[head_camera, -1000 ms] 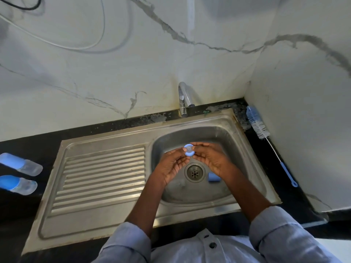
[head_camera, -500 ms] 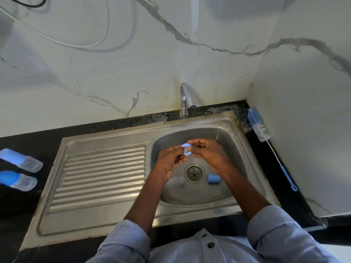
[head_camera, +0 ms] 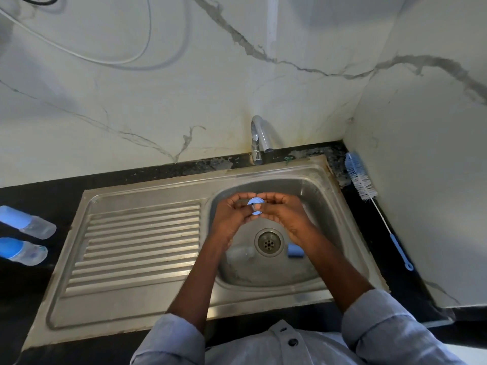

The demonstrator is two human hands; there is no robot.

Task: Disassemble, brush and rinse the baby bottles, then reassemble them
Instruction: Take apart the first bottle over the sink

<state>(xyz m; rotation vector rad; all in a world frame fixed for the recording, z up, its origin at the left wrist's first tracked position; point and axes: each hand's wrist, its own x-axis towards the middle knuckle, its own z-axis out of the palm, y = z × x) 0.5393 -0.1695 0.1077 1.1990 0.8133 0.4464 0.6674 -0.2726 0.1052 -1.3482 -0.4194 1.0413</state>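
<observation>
Over the steel sink basin (head_camera: 324,196), my left hand (head_camera: 232,217) and my right hand (head_camera: 287,214) together pinch a small blue bottle collar ring (head_camera: 255,206) with a clear teat in its middle. A clear bottle body (head_camera: 241,252) lies on the basin floor left of the drain (head_camera: 268,242). A blue cap (head_camera: 295,250) lies right of the drain. Two capped baby bottles lie on the black counter at far left, one (head_camera: 27,222) behind the other (head_camera: 22,251). A bottle brush (head_camera: 365,187) with a blue handle lies on the counter right of the sink.
The chrome tap (head_camera: 259,139) stands behind the basin; no water shows from it. The ribbed drainboard (head_camera: 137,246) fills the sink's left half. Marble walls close in behind and on the right. A white cable (head_camera: 79,55) hangs on the back wall.
Both hands with the blue ring have shifted slightly away from me, toward the tap side of the basin. The ring has been turned between the fingers.
</observation>
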